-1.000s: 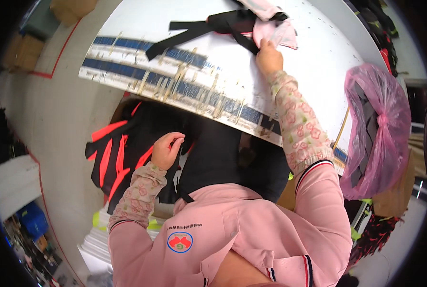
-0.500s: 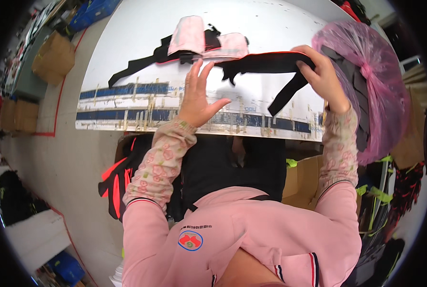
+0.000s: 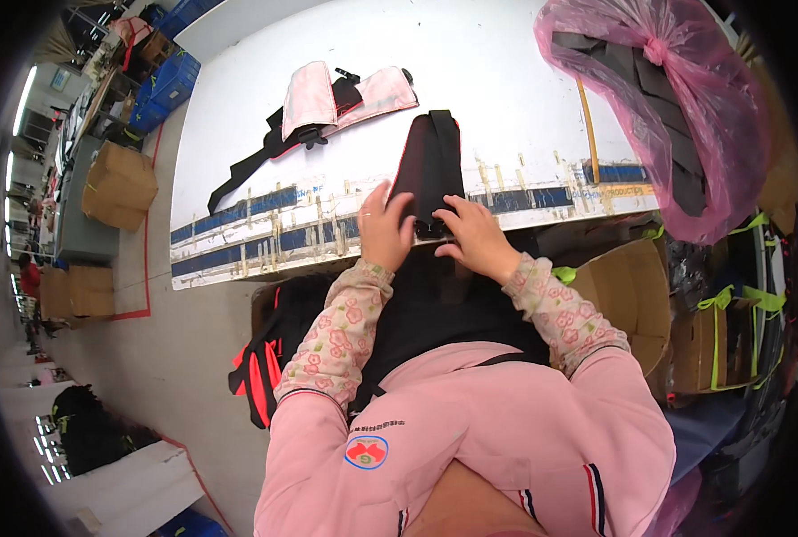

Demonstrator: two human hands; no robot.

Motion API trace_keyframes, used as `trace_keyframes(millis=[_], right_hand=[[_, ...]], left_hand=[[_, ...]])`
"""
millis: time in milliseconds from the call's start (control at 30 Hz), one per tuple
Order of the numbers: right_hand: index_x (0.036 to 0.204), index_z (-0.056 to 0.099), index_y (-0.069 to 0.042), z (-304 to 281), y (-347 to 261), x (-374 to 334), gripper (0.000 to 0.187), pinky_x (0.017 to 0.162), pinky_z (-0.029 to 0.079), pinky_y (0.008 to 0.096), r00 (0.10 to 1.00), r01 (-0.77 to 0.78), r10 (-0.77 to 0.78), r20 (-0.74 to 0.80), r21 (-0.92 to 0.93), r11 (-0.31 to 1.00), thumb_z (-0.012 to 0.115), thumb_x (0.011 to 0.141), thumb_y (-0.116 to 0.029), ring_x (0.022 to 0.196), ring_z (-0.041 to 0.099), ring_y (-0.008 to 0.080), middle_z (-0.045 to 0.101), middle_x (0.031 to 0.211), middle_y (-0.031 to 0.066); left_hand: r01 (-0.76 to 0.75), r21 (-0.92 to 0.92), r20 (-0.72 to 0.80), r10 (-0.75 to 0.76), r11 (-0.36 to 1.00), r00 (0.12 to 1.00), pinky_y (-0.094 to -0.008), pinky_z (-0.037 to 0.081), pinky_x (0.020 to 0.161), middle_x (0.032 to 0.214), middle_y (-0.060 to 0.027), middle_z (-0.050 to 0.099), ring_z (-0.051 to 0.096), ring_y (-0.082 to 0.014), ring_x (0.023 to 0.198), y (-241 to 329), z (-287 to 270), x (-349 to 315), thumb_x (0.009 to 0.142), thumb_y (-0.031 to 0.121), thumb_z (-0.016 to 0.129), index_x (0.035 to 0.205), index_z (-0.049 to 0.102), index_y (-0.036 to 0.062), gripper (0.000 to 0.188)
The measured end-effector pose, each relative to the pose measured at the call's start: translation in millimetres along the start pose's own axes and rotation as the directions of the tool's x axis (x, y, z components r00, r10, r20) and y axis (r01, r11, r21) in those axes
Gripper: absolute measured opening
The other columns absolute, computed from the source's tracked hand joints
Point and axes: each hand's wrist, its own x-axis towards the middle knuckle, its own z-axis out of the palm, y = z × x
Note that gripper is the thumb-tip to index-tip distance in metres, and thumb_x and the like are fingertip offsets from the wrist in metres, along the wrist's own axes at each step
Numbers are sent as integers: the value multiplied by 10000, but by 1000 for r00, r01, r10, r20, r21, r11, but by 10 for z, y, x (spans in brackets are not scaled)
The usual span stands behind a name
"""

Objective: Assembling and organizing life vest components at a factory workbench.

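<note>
Head view: left hand and right hand grips clamped on black strap piece; pink bag right.

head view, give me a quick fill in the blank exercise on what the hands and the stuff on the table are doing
1. Both hands, left hand and right hand, rest on a ____ fabric panel at the table's near edge.
2. Farther back on the table lies a folded ____ piece with black straps.
3. The bag at the table's right end is pink, see-through ____.

Missing words: black; pink; plastic
</note>
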Motion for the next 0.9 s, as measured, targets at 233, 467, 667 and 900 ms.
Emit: trace_keyframes(millis=[233,467,667,900], right_hand=[[1052,609,-31,216,99,-190,369,961,462,429,995,-61,70,-69,116,991,722,701,-15,1106,590,332,642,1139,155],[827,601,-69,77,326,-96,98,794,431,379,995,76,-75,-60,25,997,659,748,-58,877,578,266,600,852,67],[866,576,-90,67,-86,11,152,800,401,383,919,-61,63,-390,19,998,680,757,-98,915,535,264,564,930,55],[967,607,-71,247,-91,-218,238,786,450,403,888,-292,329,-323,159,943,720,763,-119,881,542,327,536,958,119]], left_hand=[[-76,-84,198,92,994,976,-436,426,969,1172,-128,591,532,-354,1119,-172,96,-175,788,98,688,1123,647,95,338],[-72,-6,187,71,997,980,-432,441,894,1089,-115,590,536,-343,1020,22,111,-125,753,317,783,1112,652,108,436],[-12,-38,106,16,999,994,-435,422,833,944,-111,609,565,-327,929,-13,330,-176,803,196,714,986,659,96,216],[64,-243,-72,-84,968,994,-435,409,825,909,-92,608,554,-315,926,128,316,-223,782,82,651,931,637,70,150]])
